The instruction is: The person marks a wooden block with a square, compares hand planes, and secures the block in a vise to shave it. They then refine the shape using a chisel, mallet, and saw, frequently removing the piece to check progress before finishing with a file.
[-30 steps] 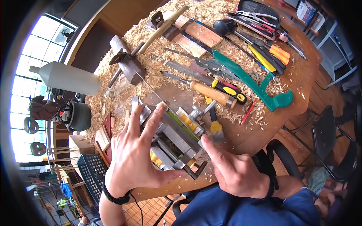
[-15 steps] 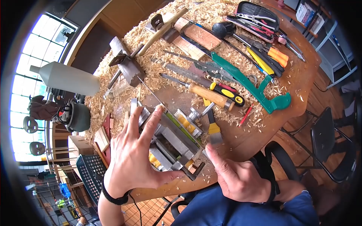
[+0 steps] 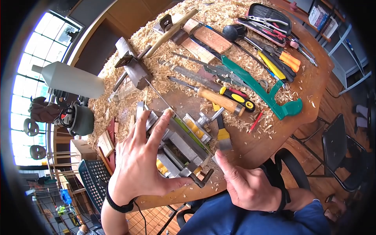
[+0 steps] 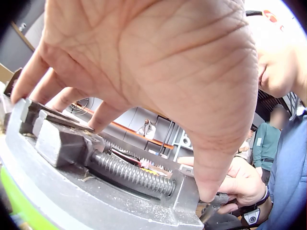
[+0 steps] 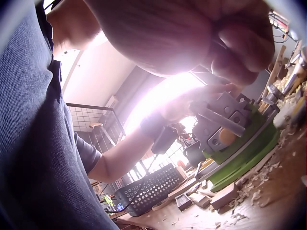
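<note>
In the head view, my left hand (image 3: pixel 139 162) spreads over a metal vise (image 3: pixel 186 147) on a green base, its fingertips on the far end and its thumb by the crank handle (image 3: pixel 201 178). The left wrist view shows the thumb touching the near end, past the threaded screw (image 4: pixel 134 177). A thin metal rod (image 3: pixel 157 93) runs along the vise's right side toward my right hand (image 3: pixel 252 188). That hand has its index finger extended along the rod and its other fingers curled; its grip is partly hidden. The right wrist view shows the vise (image 5: pixel 230 120) beyond it.
Wood shavings (image 3: pixel 156 51) cover much of the table (image 3: pixel 250 147). A green-handled saw (image 3: pixel 250 82), a wooden-handled tool (image 3: pixel 219 100), a brush (image 3: pixel 223 135) and a red pencil (image 3: pixel 256 120) lie right of the vise. A bottle (image 3: pixel 72 80) stands left.
My right hand has shifted slightly down and right, away from the vise. My left hand stays in place on it.
</note>
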A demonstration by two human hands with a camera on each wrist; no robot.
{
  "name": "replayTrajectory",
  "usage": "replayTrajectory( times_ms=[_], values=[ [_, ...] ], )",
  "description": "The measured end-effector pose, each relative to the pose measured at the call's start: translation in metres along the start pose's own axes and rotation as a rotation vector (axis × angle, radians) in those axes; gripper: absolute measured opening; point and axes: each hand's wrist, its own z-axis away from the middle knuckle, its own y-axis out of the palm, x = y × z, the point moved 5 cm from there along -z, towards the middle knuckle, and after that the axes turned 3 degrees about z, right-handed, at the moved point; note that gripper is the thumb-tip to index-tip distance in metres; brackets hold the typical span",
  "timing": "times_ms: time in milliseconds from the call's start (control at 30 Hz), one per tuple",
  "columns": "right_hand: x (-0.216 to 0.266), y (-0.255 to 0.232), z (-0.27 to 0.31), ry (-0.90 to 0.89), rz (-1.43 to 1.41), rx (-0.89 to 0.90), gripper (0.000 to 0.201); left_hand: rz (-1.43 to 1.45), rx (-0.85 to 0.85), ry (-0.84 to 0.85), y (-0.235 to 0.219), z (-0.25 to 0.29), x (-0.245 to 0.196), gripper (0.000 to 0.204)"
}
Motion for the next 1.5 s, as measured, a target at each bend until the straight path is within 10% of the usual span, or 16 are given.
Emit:
replayTrajectory(
  times_ms=[1500],
  values=[
    [0.002, 0.0, -0.027, 0.048, -0.079, 0.065, 0.058, 0.106, -0.082, 0.014, 0.002, 0.009, 0.015, 0.133]
  ],
)
